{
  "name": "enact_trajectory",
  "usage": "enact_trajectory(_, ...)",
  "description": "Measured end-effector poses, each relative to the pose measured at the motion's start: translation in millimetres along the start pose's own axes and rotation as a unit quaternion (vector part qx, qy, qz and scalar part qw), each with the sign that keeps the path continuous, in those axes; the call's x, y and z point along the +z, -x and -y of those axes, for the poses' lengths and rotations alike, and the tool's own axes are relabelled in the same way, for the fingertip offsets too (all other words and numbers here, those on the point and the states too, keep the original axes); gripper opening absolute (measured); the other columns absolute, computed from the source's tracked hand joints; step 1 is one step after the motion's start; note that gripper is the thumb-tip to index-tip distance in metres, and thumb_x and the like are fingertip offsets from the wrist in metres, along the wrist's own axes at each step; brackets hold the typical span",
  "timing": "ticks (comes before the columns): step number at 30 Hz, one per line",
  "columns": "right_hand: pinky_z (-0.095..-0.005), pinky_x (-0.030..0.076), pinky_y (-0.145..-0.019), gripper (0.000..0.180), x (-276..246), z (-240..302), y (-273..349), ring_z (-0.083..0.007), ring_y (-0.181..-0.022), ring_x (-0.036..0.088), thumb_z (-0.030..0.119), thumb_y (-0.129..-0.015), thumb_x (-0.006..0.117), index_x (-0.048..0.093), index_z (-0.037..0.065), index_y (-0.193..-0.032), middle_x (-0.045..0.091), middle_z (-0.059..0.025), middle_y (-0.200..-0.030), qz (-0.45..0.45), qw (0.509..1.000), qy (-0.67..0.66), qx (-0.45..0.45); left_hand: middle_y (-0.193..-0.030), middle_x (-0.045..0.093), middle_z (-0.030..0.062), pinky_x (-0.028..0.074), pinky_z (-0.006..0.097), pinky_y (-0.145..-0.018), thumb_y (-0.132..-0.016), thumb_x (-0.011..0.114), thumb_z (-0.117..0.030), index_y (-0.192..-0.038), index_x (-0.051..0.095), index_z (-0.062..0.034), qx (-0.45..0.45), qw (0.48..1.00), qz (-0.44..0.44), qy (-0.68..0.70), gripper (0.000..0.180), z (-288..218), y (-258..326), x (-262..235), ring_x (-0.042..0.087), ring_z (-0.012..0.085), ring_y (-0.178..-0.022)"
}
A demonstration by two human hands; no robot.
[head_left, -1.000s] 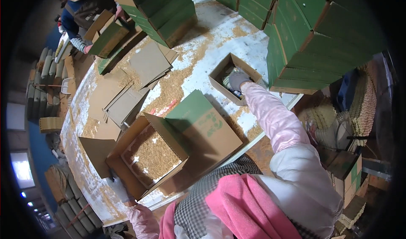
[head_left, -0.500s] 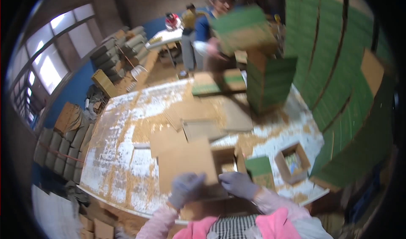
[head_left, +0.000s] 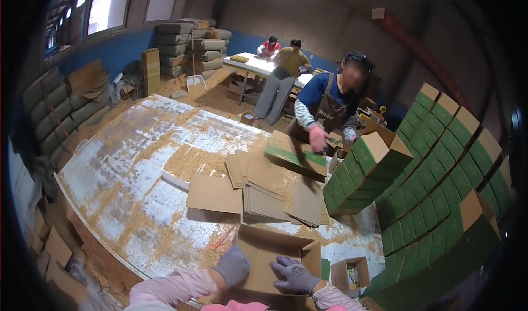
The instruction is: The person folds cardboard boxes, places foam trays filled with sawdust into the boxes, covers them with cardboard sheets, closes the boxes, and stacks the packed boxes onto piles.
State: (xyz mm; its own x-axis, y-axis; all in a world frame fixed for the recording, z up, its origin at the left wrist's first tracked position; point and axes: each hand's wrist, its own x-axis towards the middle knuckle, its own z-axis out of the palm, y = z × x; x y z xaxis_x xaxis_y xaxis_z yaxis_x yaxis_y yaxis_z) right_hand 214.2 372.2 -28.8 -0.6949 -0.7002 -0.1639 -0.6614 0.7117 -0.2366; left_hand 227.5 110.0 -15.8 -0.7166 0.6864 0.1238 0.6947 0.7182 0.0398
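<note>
Close in front of me is an open cardboard box (head_left: pixel 258 247) with brown inner walls. My left hand (head_left: pixel 232 266), in a grey glove, is at its left side with fingers curled on the edge. My right hand (head_left: pixel 294 272), also gloved, lies over the inside of the box with its fingers spread. Just beyond the box lie flat cardboard sheets (head_left: pixel 214 194) in loose, overlapping piles. A small open carton (head_left: pixel 350 273) with little packets inside stands to the right of my right hand.
A white table (head_left: pixel 132 201) carries scattered brown grains. At right stand a stack of green cartons (head_left: pixel 357 173) and a tall wall of green cartons (head_left: pixel 434 184). Across the table a co-worker (head_left: pixel 335 102) handles a carton. A flat green-and-brown carton (head_left: pixel 294 156) lies nearer.
My view has swung right and up. The cardboard sheet formerly under my left hand no longer covers the box's left side. The co-worker's lifted green carton is down; the nearby stack looks taller.
</note>
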Motion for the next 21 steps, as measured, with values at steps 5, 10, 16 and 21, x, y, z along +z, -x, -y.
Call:
enact_trajectory(5,-0.0435,0.037,-0.1,0.07,-21,9,-6,-0.0376,-0.119,0.046,0.047,-0.077,0.063,0.044,0.011,-0.134,0.048,-0.0223,-0.126,-0.017,0.995,-0.072,0.071,-0.07,0.065,0.0029,0.038,0.035,-0.076,-0.076,0.055,-0.02,-0.07,0.068,-0.018,-0.051,0.998,0.047,-0.002,0.014,-16,-10,9,0.061,0.0199,-0.071)
enact_trajectory(10,-0.0446,0.045,-0.086,0.066,-23,6,-8,-0.0352,-0.105,0.056,0.05,-0.077,0.061,0.045,0.02,-0.134,0.056,-0.019,-0.112,0.041,0.994,-0.008,0.1,-0.067,0.064,0.0029,0.039,0.035,-0.077,-0.078,0.055,-0.022,-0.066,0.064,-0.0169,-0.025,0.997,0.004,0.066,0.016,-16,-5,24,0.061,0.0223,-0.067)
enact_trajectory(16,-0.0431,0.049,-0.079,0.06,-29,-1,2,-0.0368,-0.095,0.061,0.053,-0.081,0.056,0.048,0.022,-0.131,0.061,-0.0209,-0.103,0.069,0.989,-0.05,0.123,-0.065,0.063,0.0031,0.039,0.035,-0.074,-0.076,0.055,-0.021,-0.065,0.063,-0.0168,-0.084,0.992,-0.086,0.032,0.014,-11,1,27,0.06,0.0215,-0.062)
enact_trajectory(21,-0.0432,0.048,-0.078,0.047,-31,7,-1,-0.0351,-0.091,0.062,0.048,-0.084,0.053,0.053,0.019,-0.121,0.062,-0.0179,-0.095,0.051,0.986,-0.076,0.138,-0.065,0.064,0.002,0.038,0.035,-0.072,-0.075,0.054,-0.02,-0.063,0.063,-0.0175,-0.014,0.998,0.031,0.043,0.016,-12,-6,2,0.061,0.0195,-0.062)
